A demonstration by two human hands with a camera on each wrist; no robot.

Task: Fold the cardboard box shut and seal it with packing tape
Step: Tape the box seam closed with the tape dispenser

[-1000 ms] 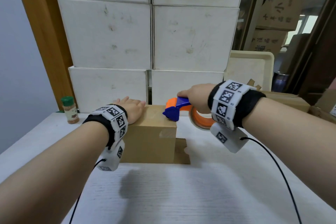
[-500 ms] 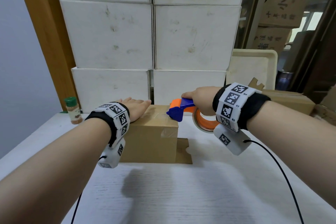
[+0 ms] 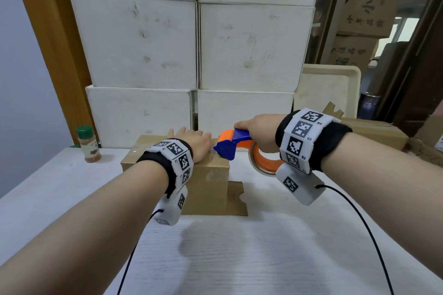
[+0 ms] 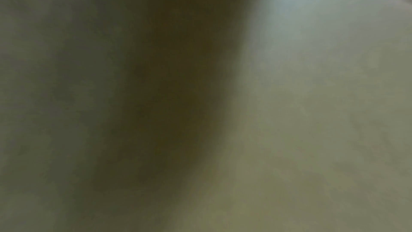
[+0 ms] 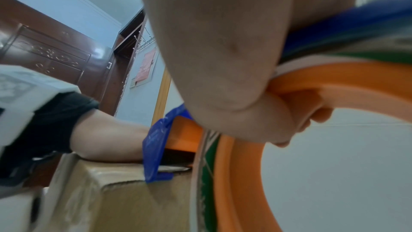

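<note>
The cardboard box (image 3: pixel 191 175) is sitting on the white table (image 3: pixel 239 258), closed on top, with a loose brown flap (image 3: pixel 236 195) lying flat on the table against its right side. The left hand (image 3: pixel 194 142) is lying palm down on the top of the box with its fingers stretched out and relaxed, pressing the lid; its wristband is hiding the near part of the top, and the left wrist view is showing only a dull olive blur, so nothing can be made out there. The right hand (image 3: pixel 257 129) is curling tightly around the tape dispenser (image 3: pixel 236 145), an orange and blue tool whose blue nose is touching the top right edge of the box, just beside the left hand. In the right wrist view the right hand (image 5: pixel 223 59) is filling most of the picture, its fingers (image 5: pixel 285 112) hooking through the orange ring of the tape dispenser (image 5: pixel 245 183), and the box (image 5: pixel 133 200) is showing only a corner underneath. A patch of clear tape is glinting on the front face of the box near its top right corner; how far it runs across the top is hidden by the hands. A spice jar (image 3: pixel 87 143) with a green cap is standing at the far left of the table, well apart from the box, in front of stacked white cartons (image 3: pixel 191 43)
</note>
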